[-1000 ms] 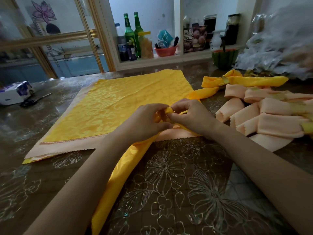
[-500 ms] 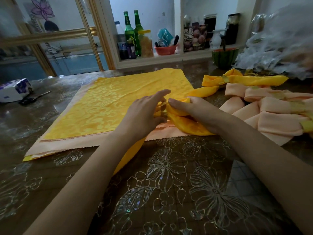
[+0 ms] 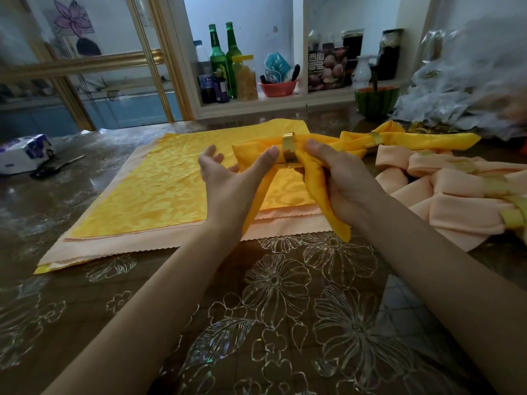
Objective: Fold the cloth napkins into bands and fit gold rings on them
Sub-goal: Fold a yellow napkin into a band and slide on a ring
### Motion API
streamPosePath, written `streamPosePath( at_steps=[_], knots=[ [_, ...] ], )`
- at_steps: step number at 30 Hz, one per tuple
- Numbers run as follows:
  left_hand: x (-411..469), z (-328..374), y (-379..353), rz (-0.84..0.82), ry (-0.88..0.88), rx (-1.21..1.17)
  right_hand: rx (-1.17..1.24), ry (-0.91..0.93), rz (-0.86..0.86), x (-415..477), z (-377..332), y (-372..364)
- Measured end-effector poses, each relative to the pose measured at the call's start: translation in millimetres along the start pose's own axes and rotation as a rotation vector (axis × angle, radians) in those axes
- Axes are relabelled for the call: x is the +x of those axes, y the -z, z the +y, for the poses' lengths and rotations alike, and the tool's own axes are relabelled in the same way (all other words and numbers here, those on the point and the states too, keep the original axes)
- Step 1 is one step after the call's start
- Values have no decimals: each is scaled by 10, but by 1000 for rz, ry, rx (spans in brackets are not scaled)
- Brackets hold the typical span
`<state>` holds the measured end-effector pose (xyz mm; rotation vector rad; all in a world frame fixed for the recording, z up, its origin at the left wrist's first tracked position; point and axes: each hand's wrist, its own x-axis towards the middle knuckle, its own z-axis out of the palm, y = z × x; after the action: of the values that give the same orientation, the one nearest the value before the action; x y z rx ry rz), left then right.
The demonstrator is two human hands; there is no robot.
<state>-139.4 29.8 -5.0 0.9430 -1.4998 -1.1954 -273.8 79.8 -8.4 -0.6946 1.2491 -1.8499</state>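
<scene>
Tabletop [image 3: 25, 206] lay under a clear flower-embossed cover [image 3: 273, 283]. Behind stood a white wall [image 3: 256, 27] with 2 shelf niches [image 3: 271, 105], holding 2 green bottles [image 3: 217, 57] and jars [image 3: 246, 78]. Gold-framed glass doors [image 3: 114, 57] stood left. Light was dim and bluish.

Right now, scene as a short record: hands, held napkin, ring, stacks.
left hand: open, palm up, thumb against the napkin beside the ring
right hand: grips the napkin just right of the ring
napkin: yellow, folded to a band, held up, one tail hanging down
ring: gold, around the napkin's middle
flat stack: unfolded, yellow on top, peach below
done pile: peach ringed napkins, at right
yellow ringed napkin: lies behind the done pile
table: clear floral cover
</scene>
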Motion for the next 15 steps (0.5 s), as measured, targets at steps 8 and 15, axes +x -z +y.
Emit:
streamPosePath(
  at_steps=[8, 15],
  knots=[
    [-16, 79, -14, -414, 329, -262, 71, -56, -88, -15, 86, -39],
    [57, -19, 61, -387, 233, -175, -208, 68, -96, 7, 90, 3]
  ],
)
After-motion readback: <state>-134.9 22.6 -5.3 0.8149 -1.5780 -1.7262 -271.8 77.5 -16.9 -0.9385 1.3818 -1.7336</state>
